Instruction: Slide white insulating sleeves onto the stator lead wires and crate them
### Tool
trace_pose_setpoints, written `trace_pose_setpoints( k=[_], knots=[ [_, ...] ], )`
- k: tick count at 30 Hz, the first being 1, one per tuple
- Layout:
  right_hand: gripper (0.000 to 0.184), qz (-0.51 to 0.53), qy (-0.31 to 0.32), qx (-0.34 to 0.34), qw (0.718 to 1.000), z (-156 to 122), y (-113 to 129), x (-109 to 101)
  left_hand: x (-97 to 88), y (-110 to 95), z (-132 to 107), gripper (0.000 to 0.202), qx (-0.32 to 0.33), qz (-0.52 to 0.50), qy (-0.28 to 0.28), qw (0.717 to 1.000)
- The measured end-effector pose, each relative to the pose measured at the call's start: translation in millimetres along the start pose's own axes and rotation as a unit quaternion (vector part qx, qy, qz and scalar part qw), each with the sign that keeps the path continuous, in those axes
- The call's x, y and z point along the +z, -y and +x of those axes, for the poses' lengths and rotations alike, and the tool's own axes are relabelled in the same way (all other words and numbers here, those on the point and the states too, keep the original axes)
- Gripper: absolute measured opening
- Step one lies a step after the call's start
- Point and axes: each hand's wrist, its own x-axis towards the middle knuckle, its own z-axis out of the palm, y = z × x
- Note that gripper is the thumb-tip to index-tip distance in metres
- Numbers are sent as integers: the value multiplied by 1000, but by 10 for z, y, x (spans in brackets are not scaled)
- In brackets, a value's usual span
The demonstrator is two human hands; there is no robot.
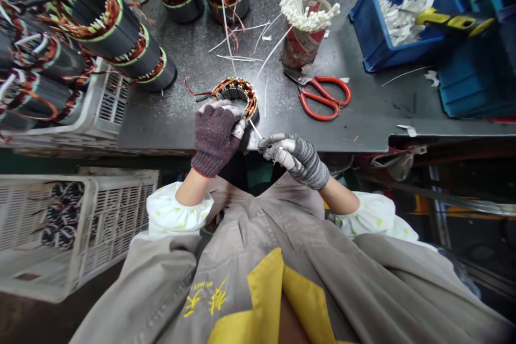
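A motor stator (250, 98) with copper windings and pale slot liners stands near the front edge of the metal bench. My left hand (217, 131), in a dark purple knit glove, is closed round its near left side. From the stator's right side a white cord (255, 130) runs down to my right hand (296, 158). That hand wears a grey striped glove with taped fingertips, which pinch the cord's end. Another length of white cord rises behind the stator. Red-handled scissors (324, 98) lie to the right, blades towards the stator.
A red can (300, 45) holds a bundle of white cords. Stacked stators (133, 43) crowd the left, some in a white crate (107, 99). A blue bin (374, 48) holds white scraps and a yellow-black tool (455, 21). Another crate (116, 226) stands below left.
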Motion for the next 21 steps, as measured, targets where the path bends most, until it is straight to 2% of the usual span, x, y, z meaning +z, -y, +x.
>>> trace_pose_setpoints(
  k=[5,13,17,21],
  knots=[
    [28,0,-34,-43,998,48,14,-27,-8,-1,8,29,-11,-2,9,1000],
    [34,-9,1,12,1000,-25,-23,-9,-22,-16,22,32,-12,7,7,1000],
    [39,-38,-20,-12,999,192,-141,71,-34,-44,27,31,-23,21,3,1000],
    [45,-41,-45,3,998,442,-292,172,-65,-74,32,28,-31,-10,-6,999]
  ],
)
